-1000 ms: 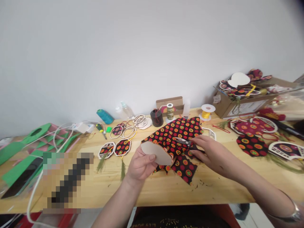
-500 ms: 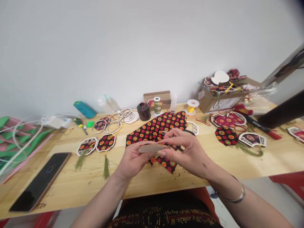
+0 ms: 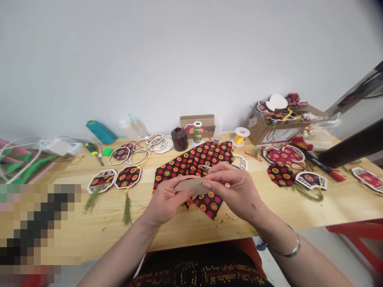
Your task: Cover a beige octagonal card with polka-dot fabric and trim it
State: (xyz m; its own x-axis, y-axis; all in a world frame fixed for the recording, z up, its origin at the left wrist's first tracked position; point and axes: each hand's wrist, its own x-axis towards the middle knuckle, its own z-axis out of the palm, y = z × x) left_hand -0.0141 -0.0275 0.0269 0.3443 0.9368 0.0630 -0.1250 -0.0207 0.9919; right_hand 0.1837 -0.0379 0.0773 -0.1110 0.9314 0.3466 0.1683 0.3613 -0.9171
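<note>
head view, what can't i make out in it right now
Gray board, far side: head view, turned away from the camera.
Scissors: head view, the right hand hides all but a metal tip.
Cardboard box, lower contents: head view, hidden by its front wall.
Label on that box: head view, print too small and blurred.
Lower left corner: head view, covered by pixelation.

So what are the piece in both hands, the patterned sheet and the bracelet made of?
Held piece: probably card, judging by its plain, matt grey-beige face; thin wood is possible. Patterned sheet: likely printed cloth, matt, with uneven cut edges. Bracelet: seemingly metal, polished, given its silvery highlights.
</note>
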